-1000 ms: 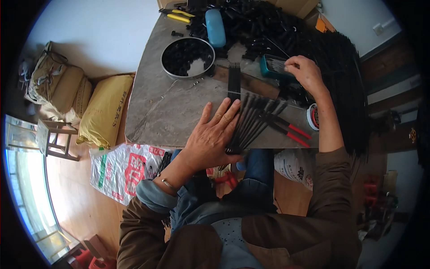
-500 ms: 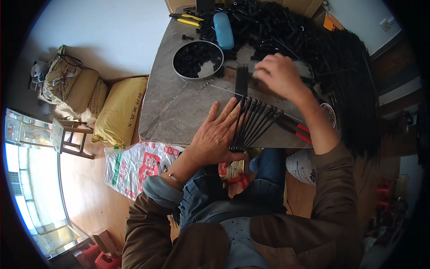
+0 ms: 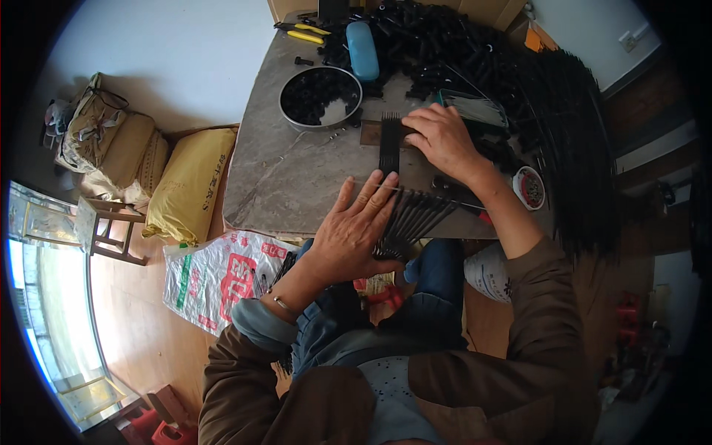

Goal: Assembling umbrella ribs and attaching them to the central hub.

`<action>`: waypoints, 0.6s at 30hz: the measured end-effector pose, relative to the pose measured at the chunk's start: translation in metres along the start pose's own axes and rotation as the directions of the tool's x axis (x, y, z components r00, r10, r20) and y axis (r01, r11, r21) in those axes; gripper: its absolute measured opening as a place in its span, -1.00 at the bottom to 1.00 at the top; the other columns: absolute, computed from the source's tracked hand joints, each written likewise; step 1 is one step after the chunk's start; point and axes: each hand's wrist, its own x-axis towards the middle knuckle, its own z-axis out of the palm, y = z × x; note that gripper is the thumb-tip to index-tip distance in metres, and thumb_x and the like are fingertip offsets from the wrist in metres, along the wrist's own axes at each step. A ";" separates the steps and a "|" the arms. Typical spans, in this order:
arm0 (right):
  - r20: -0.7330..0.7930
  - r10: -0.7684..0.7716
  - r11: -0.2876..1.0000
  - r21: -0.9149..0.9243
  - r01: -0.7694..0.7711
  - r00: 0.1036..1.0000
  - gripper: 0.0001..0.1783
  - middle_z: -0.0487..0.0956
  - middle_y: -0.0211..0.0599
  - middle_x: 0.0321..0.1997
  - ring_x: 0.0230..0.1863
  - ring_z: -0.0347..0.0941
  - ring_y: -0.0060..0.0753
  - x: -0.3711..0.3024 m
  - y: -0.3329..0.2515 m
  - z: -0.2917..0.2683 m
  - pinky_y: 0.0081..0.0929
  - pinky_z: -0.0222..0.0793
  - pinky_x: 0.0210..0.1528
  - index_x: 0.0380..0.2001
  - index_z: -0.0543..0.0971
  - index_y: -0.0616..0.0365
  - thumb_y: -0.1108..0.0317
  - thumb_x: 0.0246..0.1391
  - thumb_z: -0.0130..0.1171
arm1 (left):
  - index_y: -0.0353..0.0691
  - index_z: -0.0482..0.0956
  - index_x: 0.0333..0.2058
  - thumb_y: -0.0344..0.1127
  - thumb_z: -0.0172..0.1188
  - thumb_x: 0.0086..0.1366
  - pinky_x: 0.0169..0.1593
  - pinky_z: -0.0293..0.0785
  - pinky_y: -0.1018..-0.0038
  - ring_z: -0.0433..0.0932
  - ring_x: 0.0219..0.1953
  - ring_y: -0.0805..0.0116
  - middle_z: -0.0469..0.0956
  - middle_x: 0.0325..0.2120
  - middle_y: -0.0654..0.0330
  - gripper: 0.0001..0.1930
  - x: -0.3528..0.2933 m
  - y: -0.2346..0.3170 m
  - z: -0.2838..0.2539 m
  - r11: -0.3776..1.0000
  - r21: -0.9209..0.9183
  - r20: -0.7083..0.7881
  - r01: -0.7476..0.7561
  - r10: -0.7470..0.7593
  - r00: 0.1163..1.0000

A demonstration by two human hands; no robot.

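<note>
A bundle of thin black ribs (image 3: 389, 144) lies on the table top in front of me. Their far ends sit flat and side by side, while the near parts fan out to the right past the table's front edge. My left hand (image 3: 352, 233) rests over the bundle's left side, fingers stretched along it and thumb round the near end. A thin pale rod crosses the ribs beside its fingertips. Against the right side of the far ends are the fingers of my right hand (image 3: 446, 144), slightly bent and holding nothing visible. A brown block (image 3: 370, 133) lies partly under the ribs.
Beyond the ribs stand a bowl (image 3: 320, 128) of small black parts, a blue case (image 3: 362, 50) and a black heap (image 3: 430, 37). Rightward are a green-edged tray (image 3: 475, 110), a dish (image 3: 517, 185) of metal bits, and long black rods (image 3: 575, 141). Yellow-handled pliers (image 3: 305, 35) lie far left.
My right hand has come left and down against the ribs' far ends. The fanned ribs now lie lower and nearer to me. My left hand stays on the bundle; the view has shifted slightly.
</note>
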 end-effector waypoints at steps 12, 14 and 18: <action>0.140 0.546 0.838 -0.122 -0.533 0.826 -0.87 0.56 -0.32 -0.36 -0.23 0.50 -0.18 -0.016 0.086 -0.052 -0.21 0.39 -0.14 -0.44 0.60 0.06 0.28 0.03 0.17 | -0.23 0.15 0.26 0.27 0.35 -0.16 0.40 -0.25 0.09 -0.12 0.40 0.01 -0.06 0.35 -0.04 0.08 0.003 0.003 0.004 1.000 -0.005 0.013 0.010 -0.010 1.000; 0.092 0.440 0.883 -0.226 -0.412 0.893 -0.89 0.55 -0.33 -0.37 -0.23 0.49 -0.19 -0.015 0.087 -0.049 -0.21 0.38 -0.16 -0.46 0.55 0.07 0.30 0.04 0.15 | -0.23 0.15 0.27 0.27 0.34 -0.15 0.40 -0.25 0.09 -0.13 0.41 0.02 -0.06 0.35 -0.03 0.08 0.001 0.004 0.005 1.000 0.004 0.009 0.013 -0.013 1.000; 0.014 0.343 0.913 -0.241 -0.330 0.939 -0.94 0.54 -0.36 -0.39 -0.26 0.48 -0.21 -0.015 0.091 -0.054 -0.25 0.38 -0.20 -0.45 0.52 0.05 0.34 0.05 0.14 | -0.22 0.15 0.27 0.29 0.31 -0.12 0.40 -0.27 0.10 -0.15 0.42 0.05 -0.06 0.36 0.01 0.06 0.002 0.004 0.004 1.000 0.018 0.018 0.010 -0.010 1.000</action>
